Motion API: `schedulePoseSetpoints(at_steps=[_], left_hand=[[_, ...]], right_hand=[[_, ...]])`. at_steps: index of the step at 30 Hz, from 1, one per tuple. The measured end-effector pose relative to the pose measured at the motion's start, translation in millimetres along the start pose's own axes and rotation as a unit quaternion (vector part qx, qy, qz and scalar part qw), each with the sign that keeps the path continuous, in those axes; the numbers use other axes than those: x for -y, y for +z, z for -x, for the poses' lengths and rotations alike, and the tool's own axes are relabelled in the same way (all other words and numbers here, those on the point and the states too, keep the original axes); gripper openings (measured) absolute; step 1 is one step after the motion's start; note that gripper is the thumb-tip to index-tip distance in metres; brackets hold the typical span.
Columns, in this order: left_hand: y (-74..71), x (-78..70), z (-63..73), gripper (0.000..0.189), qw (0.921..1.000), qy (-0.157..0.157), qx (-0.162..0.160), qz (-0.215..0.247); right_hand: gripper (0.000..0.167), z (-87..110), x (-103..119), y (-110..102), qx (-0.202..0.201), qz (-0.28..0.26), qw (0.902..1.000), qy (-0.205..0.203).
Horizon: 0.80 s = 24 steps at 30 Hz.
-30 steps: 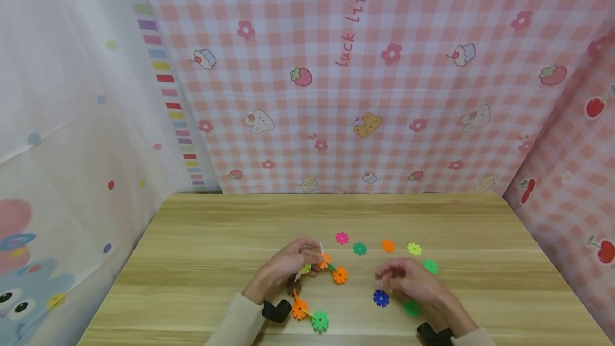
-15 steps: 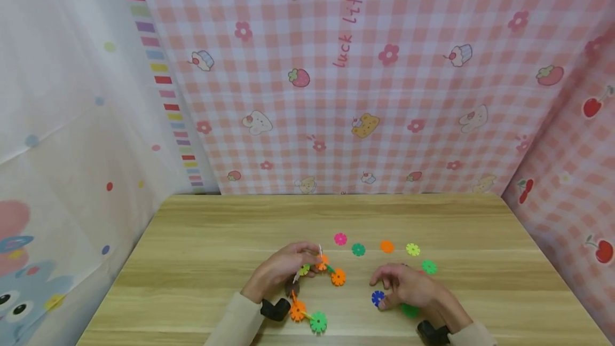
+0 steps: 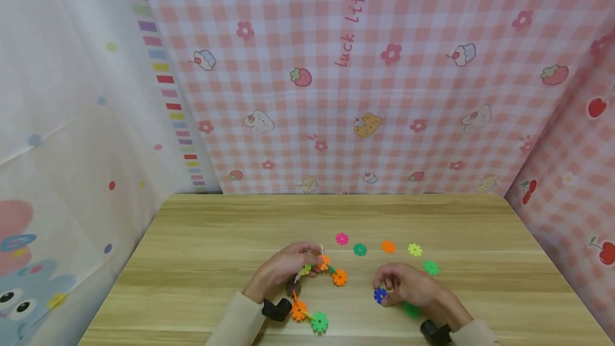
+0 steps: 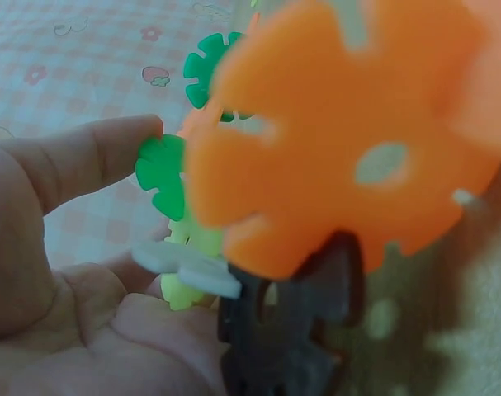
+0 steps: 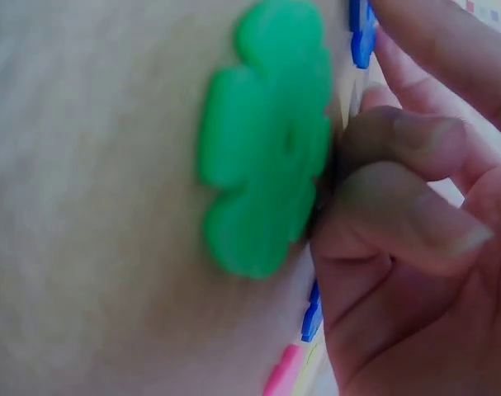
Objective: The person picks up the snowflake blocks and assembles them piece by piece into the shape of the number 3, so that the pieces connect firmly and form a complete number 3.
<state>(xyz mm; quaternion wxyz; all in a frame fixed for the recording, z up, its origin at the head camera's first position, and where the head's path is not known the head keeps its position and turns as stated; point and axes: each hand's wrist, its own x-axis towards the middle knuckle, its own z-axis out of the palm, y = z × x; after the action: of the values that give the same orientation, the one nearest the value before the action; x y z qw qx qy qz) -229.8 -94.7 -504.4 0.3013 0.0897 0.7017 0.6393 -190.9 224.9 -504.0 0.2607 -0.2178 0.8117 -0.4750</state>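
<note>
My left hand (image 3: 290,261) holds a chain of interlocking snowflake discs, pinching it near an orange disc (image 3: 324,262). Another orange disc (image 3: 339,277) hangs to the right. Towards me the chain runs through a dark brown disc (image 4: 275,330) and an orange disc (image 3: 299,311) to a light green disc (image 3: 319,322). In the left wrist view, a green disc (image 4: 161,175) touches a fingertip, and a whitish disc (image 4: 188,268) shows by the palm. My right hand (image 3: 408,284) pinches a blue disc (image 3: 380,296) between thumb and finger, low over the table.
Partly under my right hand lies a green disc (image 3: 411,310). Loose discs form an arc beyond the hands: pink (image 3: 342,238), dark green (image 3: 360,250), orange (image 3: 388,246), yellow-green (image 3: 415,250) and light green (image 3: 431,267). A checked cloth (image 3: 365,95) hangs behind the wooden table (image 3: 216,228).
My right hand has come down onto the blue disc, its thumb and finger closing on it, and the disc has risen slightly. My left hand and the chain stay nearly still.
</note>
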Motion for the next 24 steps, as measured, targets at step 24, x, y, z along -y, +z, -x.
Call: schedulePoseSetpoints(at_steps=[24], left_hand=[[10.2,-7.9,-0.1,0.037,0.9932,0.029,-0.053,-0.1]], right_hand=[[0.012,-27.7,25.2,-0.6,-0.104,-0.065,0.9924,0.009]])
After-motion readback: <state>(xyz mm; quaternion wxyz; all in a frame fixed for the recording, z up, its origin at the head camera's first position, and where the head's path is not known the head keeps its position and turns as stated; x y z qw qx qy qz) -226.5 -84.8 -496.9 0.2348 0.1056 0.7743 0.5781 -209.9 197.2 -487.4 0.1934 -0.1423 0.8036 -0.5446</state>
